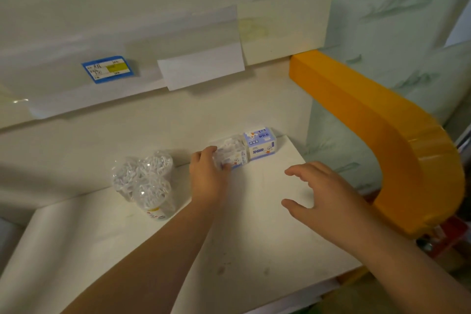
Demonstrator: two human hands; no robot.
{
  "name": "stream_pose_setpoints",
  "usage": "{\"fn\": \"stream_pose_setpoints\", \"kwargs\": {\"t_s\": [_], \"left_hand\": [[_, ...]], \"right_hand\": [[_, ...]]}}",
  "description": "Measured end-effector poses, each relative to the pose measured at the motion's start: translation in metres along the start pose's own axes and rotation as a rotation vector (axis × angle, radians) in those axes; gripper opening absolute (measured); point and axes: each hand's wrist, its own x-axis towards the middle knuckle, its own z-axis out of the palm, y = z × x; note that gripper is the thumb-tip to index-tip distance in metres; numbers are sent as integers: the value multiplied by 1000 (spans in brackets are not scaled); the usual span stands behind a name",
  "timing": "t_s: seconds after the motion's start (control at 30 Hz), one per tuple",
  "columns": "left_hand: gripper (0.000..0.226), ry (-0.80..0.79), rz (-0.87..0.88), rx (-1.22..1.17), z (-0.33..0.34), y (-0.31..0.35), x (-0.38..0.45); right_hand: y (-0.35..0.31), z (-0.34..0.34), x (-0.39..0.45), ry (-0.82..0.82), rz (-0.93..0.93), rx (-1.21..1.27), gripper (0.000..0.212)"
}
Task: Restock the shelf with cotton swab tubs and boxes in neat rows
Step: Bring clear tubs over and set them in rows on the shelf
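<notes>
While left hand [207, 173] grips clear box [230, 154] beside blue box [259, 144] mid-frame, right hand [318, 191] hovers spread, empty; next: nudge flush.

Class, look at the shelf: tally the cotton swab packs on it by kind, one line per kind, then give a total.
Round clear plastic tubs of cotton swabs: 3
Square boxes: 2, a clear one gripped by the left hand, and a blue-and-white printed one
Total: 5
</notes>
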Motion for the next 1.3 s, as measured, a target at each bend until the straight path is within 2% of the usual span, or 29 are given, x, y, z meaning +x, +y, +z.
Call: {"fn": "stream_pose_setpoints", "kwargs": {"t_s": [0.33,0.53,0.63,0.77,1.0,1.17,1.3], "left_hand": [[54,33,-49,-21,-1,7,-2],[60,56,82,-37,-33,37,-33],[56,3,214,-65,-71,48,-56],[62,13,322,235,-139,41,-78],[68,137,104,721,-258,-6,-118],[66,226,-2,792,-341,-41,-170],[62,342,-33,730,-406,-75,-222]], "right_hand": [[2,0,7,-17,-37,-1,48],[-9,7,19,4,-70,35,47],[-21,18,27,16,-97,49,46],[-49,34,36,16,-141,44,46],[-132,64,37,-26,-261,-38,45],[-217,95,7,-85,-387,20,47],[-294,130,-39,-151,-499,32,47]]}}
